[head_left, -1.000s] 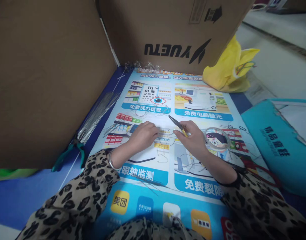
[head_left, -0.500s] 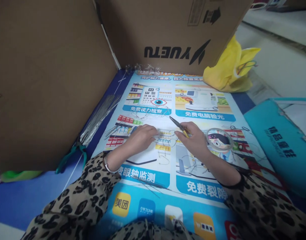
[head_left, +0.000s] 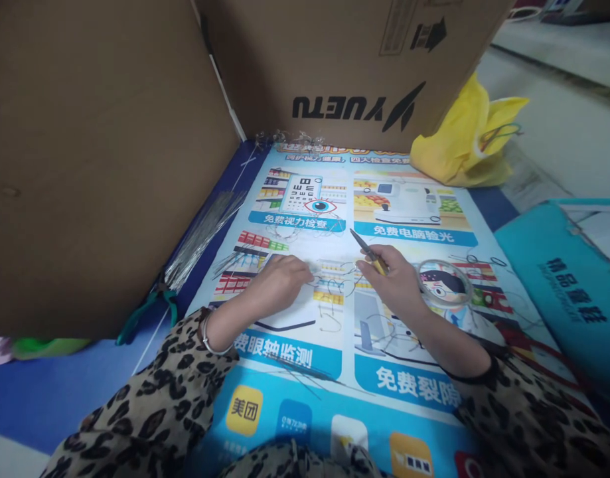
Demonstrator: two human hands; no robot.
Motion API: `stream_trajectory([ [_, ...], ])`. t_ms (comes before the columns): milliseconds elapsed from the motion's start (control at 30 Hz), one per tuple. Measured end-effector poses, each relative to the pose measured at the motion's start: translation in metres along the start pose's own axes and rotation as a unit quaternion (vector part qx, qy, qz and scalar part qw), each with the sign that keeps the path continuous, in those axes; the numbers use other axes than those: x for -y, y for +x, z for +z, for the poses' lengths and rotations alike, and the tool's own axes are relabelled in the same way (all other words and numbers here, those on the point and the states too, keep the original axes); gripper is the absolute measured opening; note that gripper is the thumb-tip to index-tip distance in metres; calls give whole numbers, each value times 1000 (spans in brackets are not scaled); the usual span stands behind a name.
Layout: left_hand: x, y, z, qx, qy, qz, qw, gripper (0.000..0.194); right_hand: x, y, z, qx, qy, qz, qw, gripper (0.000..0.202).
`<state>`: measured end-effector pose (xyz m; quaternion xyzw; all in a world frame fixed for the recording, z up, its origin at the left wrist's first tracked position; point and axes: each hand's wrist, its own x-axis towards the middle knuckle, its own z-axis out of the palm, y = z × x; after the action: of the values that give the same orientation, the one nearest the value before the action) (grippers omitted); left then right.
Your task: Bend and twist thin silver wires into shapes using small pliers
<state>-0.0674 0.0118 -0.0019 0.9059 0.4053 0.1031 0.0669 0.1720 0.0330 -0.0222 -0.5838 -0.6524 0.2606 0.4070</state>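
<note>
While yellow-handled pliers [head_left: 366,246] are clamped in the right grip [head_left: 397,282], wires [head_left: 329,330] could be snagged by sweeping; left grip [head_left: 279,285] unclear.

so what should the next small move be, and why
Perhaps turn the yellow-handled tool toward the left hand: the right hand grips it, dark tip pointing forward, apart from the left hand, with fine wires between the hands.

I make out from here tan sleeves [head_left: 150,392] spotted black, dark pliers [head_left: 367,249] with a yellow handle [head_left: 381,265], silvery wires [head_left: 202,236], a yellow bag [head_left: 457,149] and a turquoise box [head_left: 538,265].
</note>
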Motion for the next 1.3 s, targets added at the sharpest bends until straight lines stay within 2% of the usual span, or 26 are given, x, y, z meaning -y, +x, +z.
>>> stream_trajectory([
  [267,-10,-10,-13,37,61,1,997,22,-1,0,1,11,4,4,1000,25],
  [567,-10,-17,-24,75,61,25,995,19,-1,0,1,22,-8,-13,1000,22],
  [767,-14,-23,-37,143,69,49,986,20,-1,0,0,27,-19,-17,999,22],
  [933,-21,-28,-40,183,64,61,979,25,2,-2,0,27,-43,-75,996,18],
  [1133,-33,-34,-44,254,20,52,966,21,13,-5,-7,76,-72,-155,982,18],
  [1200,-35,-34,-47,266,-6,47,963,22,15,-3,-14,62,-72,-149,984,19],
  [1300,-36,-31,-50,238,-43,44,969,21,18,2,-28,24,-69,-97,993,21],
])
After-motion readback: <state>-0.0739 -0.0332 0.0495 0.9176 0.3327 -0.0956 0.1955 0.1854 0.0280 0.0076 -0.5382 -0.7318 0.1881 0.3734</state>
